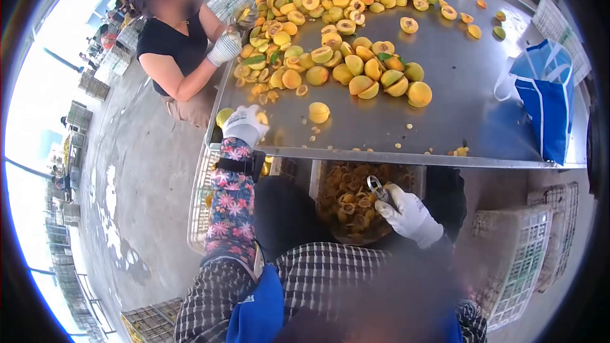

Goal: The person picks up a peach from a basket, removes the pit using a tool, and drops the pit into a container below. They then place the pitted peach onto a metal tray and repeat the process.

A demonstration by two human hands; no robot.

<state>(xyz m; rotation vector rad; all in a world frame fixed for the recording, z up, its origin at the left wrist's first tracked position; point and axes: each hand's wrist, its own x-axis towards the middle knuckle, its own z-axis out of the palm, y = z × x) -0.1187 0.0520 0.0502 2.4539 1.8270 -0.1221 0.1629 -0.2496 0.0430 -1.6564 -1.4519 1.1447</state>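
Note:
My left hand (246, 126), in a white glove, is closed at the near left corner of the metal table. An orange-yellow peach half (262, 117) shows at its thumb side, mostly hidden by the glove. A greenish-yellow peach (223, 117) is against its other side. Below the table edge, my gloved right hand (406, 215) grips a metal pitting tool (376, 185) with a looped end. Under that tool is a crate (316, 184) of brownish peach scraps and pits (349, 200). One peach half (319, 112) lies alone ahead of my left hand.
Halved peaches (330, 6) are heaped across the far left of the steel table (457, 89). A blue bag (544, 98) stands at its right edge. Across the left corner, a co-worker (178, 44) wears striped gloves. Plastic crates (515, 254) stand at lower right; another (202, 197) is below my left arm.

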